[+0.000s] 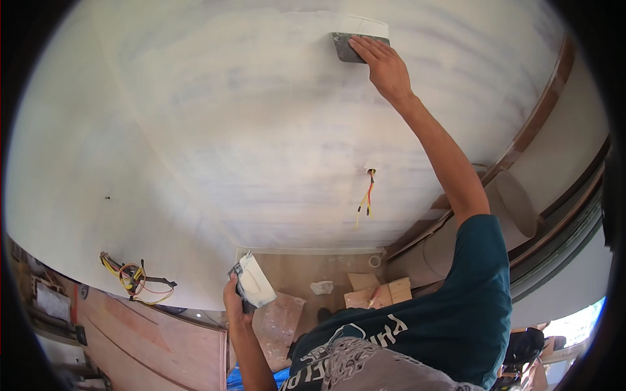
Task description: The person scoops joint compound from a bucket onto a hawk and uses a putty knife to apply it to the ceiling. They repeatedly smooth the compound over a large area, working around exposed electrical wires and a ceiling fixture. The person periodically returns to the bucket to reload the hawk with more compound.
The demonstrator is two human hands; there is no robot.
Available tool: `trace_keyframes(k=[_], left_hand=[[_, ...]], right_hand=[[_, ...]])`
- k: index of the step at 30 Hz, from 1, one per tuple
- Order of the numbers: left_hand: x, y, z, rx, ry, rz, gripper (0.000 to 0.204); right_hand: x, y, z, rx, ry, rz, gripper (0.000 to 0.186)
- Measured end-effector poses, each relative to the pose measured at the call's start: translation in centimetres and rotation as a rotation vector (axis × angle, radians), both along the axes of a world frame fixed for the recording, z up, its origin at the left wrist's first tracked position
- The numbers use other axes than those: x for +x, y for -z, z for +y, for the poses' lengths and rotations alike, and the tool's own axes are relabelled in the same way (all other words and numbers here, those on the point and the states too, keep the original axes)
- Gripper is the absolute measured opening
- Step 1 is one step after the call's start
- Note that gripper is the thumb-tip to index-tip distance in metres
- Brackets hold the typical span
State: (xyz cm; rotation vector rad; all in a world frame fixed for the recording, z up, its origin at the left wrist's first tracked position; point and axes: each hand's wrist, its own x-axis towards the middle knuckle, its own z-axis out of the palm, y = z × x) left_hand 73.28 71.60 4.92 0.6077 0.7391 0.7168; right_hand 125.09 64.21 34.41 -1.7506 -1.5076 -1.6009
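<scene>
High on the whitish wall [215, 150], my right hand [390, 73] holds a dark, wide putty knife [349, 49] against the surface, fingers pressed along its blade. A fresh strip of white putty [365, 26] shows just above the blade's edge. Low down and to the left, my left hand [233, 298] grips a second broad putty knife [248, 305], whose face carries a thick white load of putty [253, 280]. Its handle is mostly hidden by the hand and the putty.
Loose wires [370, 192] hang from a hole in the wall, and a larger wire bundle [137, 279] sticks out at lower left. A large rolled sheet [512, 205] stands at right. Cardboard [391, 293] lies on the floor. Wooden boards [150, 335] are at lower left.
</scene>
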Motion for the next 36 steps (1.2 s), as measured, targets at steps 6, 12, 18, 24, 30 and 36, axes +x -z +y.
trace_keyframes(k=[6,12,18,24,30,36], left_hand=[[0.1,-0.5,-0.1,0.017,-0.029,0.009,0.041],[0.7,-0.4,0.2,0.002,0.02,-0.009,0.042],[0.1,0.6,0.9,-0.005,0.086,0.027,0.042],[-1.1,0.2,0.6,-0.01,0.07,0.105,0.043],[-2.0,0.0,0.0,-0.047,0.013,0.18,0.044],[-3.2,0.8,-0.1,-0.078,-0.027,0.233,0.043]], right_hand=[[1.3,-3.2,0.3,0.057,0.052,-0.059,0.056],[0.2,0.1,0.9,-0.063,0.061,0.029,0.06],[-1.3,5.9,1.4,-0.171,0.064,0.117,0.065],[-1.7,12.4,2.2,-0.235,0.06,0.186,0.067],[-1.8,19.2,2.7,-0.339,0.063,0.26,0.068],[-1.9,27.9,2.8,-0.468,0.062,0.329,0.069]])
